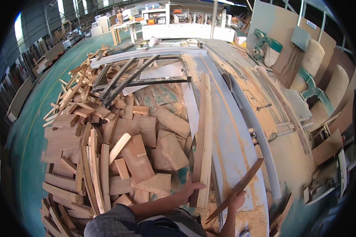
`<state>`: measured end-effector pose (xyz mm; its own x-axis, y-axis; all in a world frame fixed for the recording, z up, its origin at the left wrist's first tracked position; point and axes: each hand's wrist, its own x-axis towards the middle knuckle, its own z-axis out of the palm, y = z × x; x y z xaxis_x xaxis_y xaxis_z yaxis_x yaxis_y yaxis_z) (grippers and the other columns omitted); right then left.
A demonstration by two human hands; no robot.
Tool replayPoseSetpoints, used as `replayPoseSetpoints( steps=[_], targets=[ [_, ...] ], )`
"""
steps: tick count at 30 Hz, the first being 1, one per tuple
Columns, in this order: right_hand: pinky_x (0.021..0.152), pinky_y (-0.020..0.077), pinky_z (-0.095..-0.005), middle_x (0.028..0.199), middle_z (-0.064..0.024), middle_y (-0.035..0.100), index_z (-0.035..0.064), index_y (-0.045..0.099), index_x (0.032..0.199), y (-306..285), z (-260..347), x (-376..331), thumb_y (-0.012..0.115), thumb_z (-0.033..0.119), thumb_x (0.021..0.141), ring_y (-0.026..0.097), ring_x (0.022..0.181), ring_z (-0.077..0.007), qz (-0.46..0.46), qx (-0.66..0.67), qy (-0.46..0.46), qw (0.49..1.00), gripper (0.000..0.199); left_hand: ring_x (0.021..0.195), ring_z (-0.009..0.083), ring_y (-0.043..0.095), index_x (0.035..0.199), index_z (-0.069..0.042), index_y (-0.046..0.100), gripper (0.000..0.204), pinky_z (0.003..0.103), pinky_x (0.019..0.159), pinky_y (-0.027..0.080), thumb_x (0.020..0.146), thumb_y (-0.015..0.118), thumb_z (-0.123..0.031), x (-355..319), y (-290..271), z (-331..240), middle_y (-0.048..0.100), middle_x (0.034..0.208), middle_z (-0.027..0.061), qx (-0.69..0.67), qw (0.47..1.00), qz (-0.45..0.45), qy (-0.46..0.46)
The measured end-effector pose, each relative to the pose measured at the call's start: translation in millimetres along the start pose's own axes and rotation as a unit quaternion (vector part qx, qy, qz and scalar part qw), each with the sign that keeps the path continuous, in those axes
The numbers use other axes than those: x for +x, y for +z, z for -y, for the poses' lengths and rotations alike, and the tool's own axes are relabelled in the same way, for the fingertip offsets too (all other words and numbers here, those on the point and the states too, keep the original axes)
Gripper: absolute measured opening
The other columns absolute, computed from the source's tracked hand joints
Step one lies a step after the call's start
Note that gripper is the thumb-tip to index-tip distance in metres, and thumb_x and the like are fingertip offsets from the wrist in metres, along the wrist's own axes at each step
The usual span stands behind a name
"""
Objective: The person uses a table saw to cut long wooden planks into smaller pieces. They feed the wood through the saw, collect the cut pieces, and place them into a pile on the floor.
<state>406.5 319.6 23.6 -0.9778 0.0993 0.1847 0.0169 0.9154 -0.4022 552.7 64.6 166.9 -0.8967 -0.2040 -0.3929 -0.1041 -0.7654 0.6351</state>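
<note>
A workshop is seen from above through a round fisheye view. A narrow dark wooden strip (249,176) is gripped by the right hand (236,200), whose fingers are closed around its lower part; the strip is held at a slant over the near part of a long grey machine table (233,158). A long timber (205,146), brown along its left side and pale along its right, is laid lengthwise at the table's left side. Its near end is touched by the left hand (192,190), with a finger reaching onto the pale face; whether the timber is gripped cannot be told. To the left, the ground is covered by a large heap of wood offcuts (140,164), bordered by green floor (37,118). A dark frame (134,73) is propped beyond the heap. Sawdust (261,112) is scattered right of the table.
</note>
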Motion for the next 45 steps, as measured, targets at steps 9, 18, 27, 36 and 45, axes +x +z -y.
replayPoseSetpoints(
  steps=[9,18,27,36,45],
  targets=[
    [0.055,0.0474,-0.0591,0.074,-0.0274,0.066,0.0019,0.050,0.103,-56.2,-122.4,-96.1,0.057,0.014,0.092,0.064,0.066,-0.0493,-0.059,-0.046,0.125,0.989,0.018,0.095,0.0207,0.067,0.134,-0.003,0.049,0.056,0.038,0.081,0.057,0.082,0.068,-0.007,5.1,11.7,18.5,0.065,0.107,0.0090,0.005,0.999,-0.033,-0.010],
    [0.059,0.0509,-0.0559,0.082,-0.0284,0.069,-0.0035,0.054,0.112,-105.4,-189.8,-150.3,0.061,0.017,0.093,0.066,0.073,-0.0498,-0.179,0.068,0.169,0.967,0.028,0.096,0.0302,0.069,0.131,-0.001,0.054,0.051,0.047,0.085,0.058,0.083,0.065,-0.014,34.7,3.0,37.4,0.067,0.106,0.0148,0.013,0.999,-0.032,-0.039],
    [0.067,0.0527,-0.0559,0.079,-0.0255,0.068,0.0039,0.056,0.109,-140.9,-250.7,-152.2,0.058,0.020,0.091,0.067,0.075,-0.0472,-0.126,-0.088,0.337,0.929,0.024,0.105,0.0279,0.064,0.119,-0.005,0.060,0.042,0.044,0.095,0.053,0.084,0.065,-0.028,53.0,-47.4,39.3,0.065,0.109,0.0097,0.035,0.998,-0.036,-0.036],
    [0.067,0.0518,-0.0617,0.076,-0.0307,0.067,0.0057,0.051,0.101,-188.4,-332.9,-204.1,0.058,0.019,0.089,0.066,0.073,-0.0521,-0.197,-0.120,0.458,0.858,0.019,0.109,0.0240,0.061,0.121,-0.006,0.056,0.045,0.040,0.094,0.052,0.086,0.065,-0.032,44.9,3.5,43.2,0.060,0.113,0.0074,0.132,0.989,-0.054,-0.044],
    [0.071,0.0531,-0.0610,0.082,-0.0299,0.069,0.0043,0.050,0.110,-241.8,-430.6,-268.2,0.055,0.022,0.092,0.068,0.079,-0.0513,-0.200,-0.203,0.524,0.803,0.026,0.111,0.0266,0.061,0.127,-0.005,0.056,0.052,0.042,0.096,0.052,0.083,0.067,-0.030,60.9,19.9,63.7,0.061,0.117,0.0078,0.172,0.983,-0.048,-0.044]
  ],
)
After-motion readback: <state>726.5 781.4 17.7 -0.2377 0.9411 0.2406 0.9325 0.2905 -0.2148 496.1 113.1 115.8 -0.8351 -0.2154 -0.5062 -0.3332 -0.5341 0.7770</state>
